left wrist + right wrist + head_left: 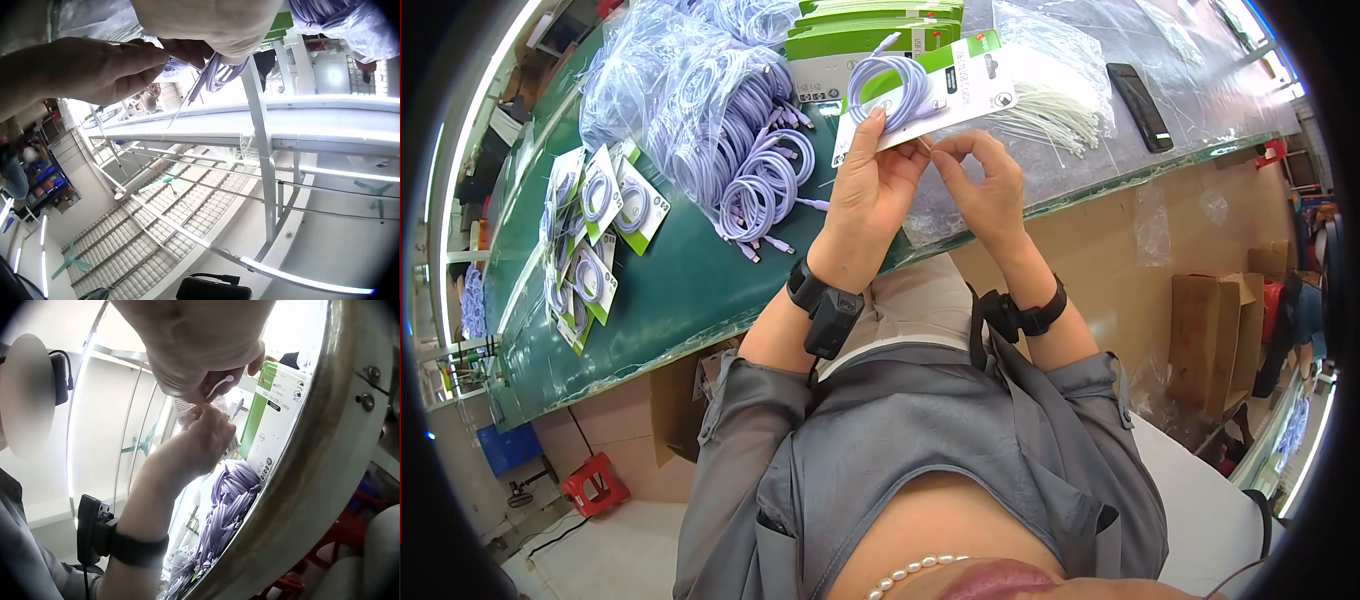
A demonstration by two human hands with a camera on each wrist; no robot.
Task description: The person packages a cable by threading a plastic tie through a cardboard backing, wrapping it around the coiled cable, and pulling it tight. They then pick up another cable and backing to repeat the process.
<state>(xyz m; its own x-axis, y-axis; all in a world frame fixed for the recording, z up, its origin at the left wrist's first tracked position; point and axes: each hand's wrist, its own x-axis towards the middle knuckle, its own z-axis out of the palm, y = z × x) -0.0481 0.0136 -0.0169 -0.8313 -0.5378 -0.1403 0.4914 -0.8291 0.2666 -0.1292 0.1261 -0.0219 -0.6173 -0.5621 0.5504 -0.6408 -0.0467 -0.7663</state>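
Observation:
My left hand (pixel 868 200) holds a white and green cable card (pixel 972 88), its thumb pressed on the front. A coiled lavender USB cable (pixel 892 92) lies against the card's face. At the card's lower edge my right hand (pixel 988 190) meets the left fingertips, thumb and index finger pinching. The right wrist view shows a thin white cable tie (pixel 220 384) at the right hand's fingers, its small head sticking out. Behind the card, the left fingers are partly hidden. Seen from the left wrist, the cable coil (pixel 222 76) hangs beyond both hands.
Loose lavender cables (pixel 765 180) spill from a clear plastic bag (pixel 670 80) on the green table (pixel 690 290). Carded cables (pixel 590 235) lie at left. Stacked green cards (pixel 870 35), white cable ties (pixel 1050 105) and a black phone (pixel 1140 105) are farther back.

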